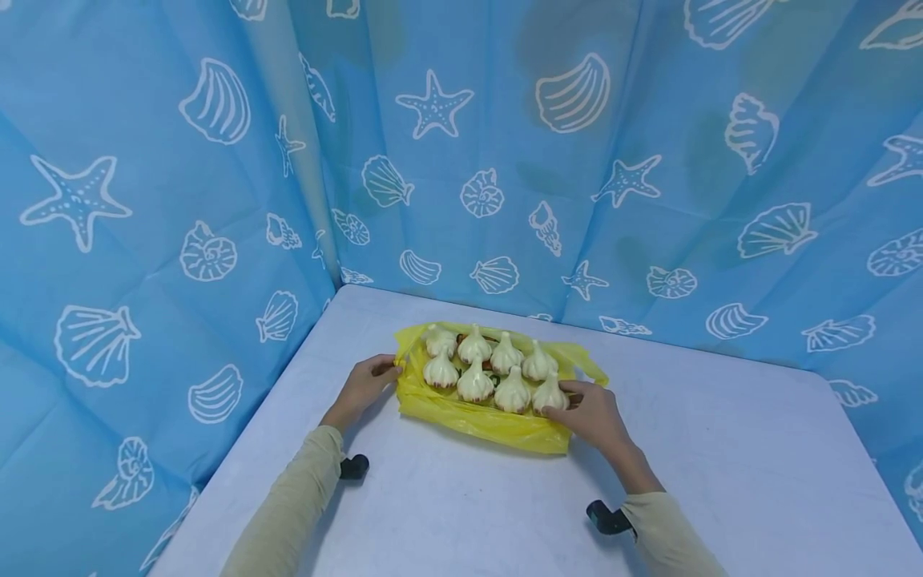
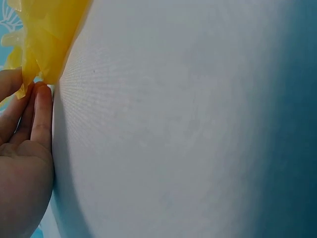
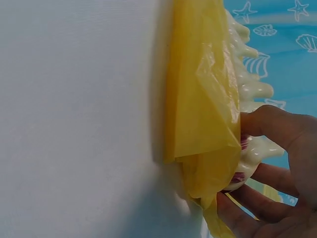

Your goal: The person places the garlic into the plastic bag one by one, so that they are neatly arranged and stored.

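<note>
Several white garlic bulbs (image 1: 475,383) with purple-streaked bases stand in two rows, stems up, on an opened yellow plastic bag (image 1: 483,429). My left hand (image 1: 363,386) is at the bag's left end; in the left wrist view, thumb and fingers pinch the crumpled yellow plastic (image 2: 49,39). At the right end of the front row, my right hand (image 1: 594,413) holds the last garlic bulb (image 1: 550,394) between thumb and fingers. The right wrist view shows this glossy bulb (image 3: 251,151) behind the bag's raised front edge. Small reddish and green bits show between the rows.
A white-covered table (image 1: 721,457) lies under the bag. Blue curtains (image 1: 505,144) with white shell and starfish prints rise along its left, back and right sides. A black wrist-worn device (image 1: 355,467) sits at the left cuff, another black device (image 1: 607,518) at the right.
</note>
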`<state>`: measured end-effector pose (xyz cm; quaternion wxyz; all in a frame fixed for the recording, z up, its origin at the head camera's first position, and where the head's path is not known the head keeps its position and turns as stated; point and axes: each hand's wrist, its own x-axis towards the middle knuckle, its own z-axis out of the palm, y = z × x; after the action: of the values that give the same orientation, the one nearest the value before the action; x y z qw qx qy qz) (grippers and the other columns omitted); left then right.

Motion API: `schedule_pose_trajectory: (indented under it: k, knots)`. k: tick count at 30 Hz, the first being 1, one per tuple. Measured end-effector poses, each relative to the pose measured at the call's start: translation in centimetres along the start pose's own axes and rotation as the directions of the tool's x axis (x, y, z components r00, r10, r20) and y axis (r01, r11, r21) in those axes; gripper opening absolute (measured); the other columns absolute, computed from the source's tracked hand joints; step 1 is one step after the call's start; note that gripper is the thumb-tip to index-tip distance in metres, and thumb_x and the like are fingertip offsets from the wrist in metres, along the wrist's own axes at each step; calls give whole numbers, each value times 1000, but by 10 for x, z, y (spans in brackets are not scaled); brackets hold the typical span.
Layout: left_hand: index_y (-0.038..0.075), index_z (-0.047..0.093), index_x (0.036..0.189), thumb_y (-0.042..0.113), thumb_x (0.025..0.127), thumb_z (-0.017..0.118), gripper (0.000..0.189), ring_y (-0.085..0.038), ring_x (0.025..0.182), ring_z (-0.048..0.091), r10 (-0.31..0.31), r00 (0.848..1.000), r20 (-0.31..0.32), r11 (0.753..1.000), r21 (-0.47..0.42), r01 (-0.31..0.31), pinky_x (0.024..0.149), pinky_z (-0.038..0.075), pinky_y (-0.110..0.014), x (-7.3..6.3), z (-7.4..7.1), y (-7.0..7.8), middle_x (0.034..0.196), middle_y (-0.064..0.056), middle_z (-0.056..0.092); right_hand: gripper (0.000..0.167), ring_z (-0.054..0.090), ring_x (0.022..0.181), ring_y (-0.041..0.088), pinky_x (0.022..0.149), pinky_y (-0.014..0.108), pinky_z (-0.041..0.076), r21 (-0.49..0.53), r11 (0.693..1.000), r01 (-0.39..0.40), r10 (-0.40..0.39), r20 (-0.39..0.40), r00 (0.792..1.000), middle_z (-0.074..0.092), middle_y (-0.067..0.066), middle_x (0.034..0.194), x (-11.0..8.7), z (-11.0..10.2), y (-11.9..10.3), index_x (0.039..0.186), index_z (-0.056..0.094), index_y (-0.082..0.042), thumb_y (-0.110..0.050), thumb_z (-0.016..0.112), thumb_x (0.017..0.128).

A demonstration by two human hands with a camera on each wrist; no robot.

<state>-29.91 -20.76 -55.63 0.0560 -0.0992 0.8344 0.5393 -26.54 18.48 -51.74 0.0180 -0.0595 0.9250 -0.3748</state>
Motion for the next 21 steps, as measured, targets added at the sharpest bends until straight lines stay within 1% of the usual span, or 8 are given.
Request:
schedule_pose_trajectory:
  k: [8,12,17,19,21]
  knots:
    - [11,61,129,32,94,64,41,-26,121,52,-12,1000,13,1000,-26,12,104,42,-44,1,-2,-2,127,-9,60,63,66,98,31,76,39,58,1,1000,22,-23,17,1000,64,20,120,1,0,0,126,62,2,-35,81,79]
    - [11,60,130,35,94,64,43,-25,123,51,-16,999,31,997,-75,19,104,43,-43,1,-2,-1,130,-8,58,62,66,97,30,75,39,58,9,999,39,-39,14,999,64,18,120,1,-1,0,126,62,0,-35,81,79]
    - [11,55,134,37,94,63,48,-24,123,52,-11,998,58,985,-171,21,102,45,-40,0,-5,4,133,-10,54,63,66,100,31,76,39,58,12,999,34,-34,16,999,64,18,121,1,-6,-3,127,62,0,-36,80,80]
    - [12,53,137,39,95,62,50,-24,122,52,-15,998,61,982,-188,27,101,46,-38,-1,-7,8,134,-9,53,64,65,103,32,78,40,58,15,1000,24,-25,13,1000,63,18,123,0,-11,-5,129,61,-1,-38,79,80]
    - [15,49,140,42,95,60,53,-23,121,53,-20,998,60,983,-181,30,99,47,-38,-1,-9,12,135,-9,51,65,63,106,34,80,42,57,25,1000,15,-15,4,1000,62,19,126,-1,-18,-8,131,59,-2,-39,78,81]
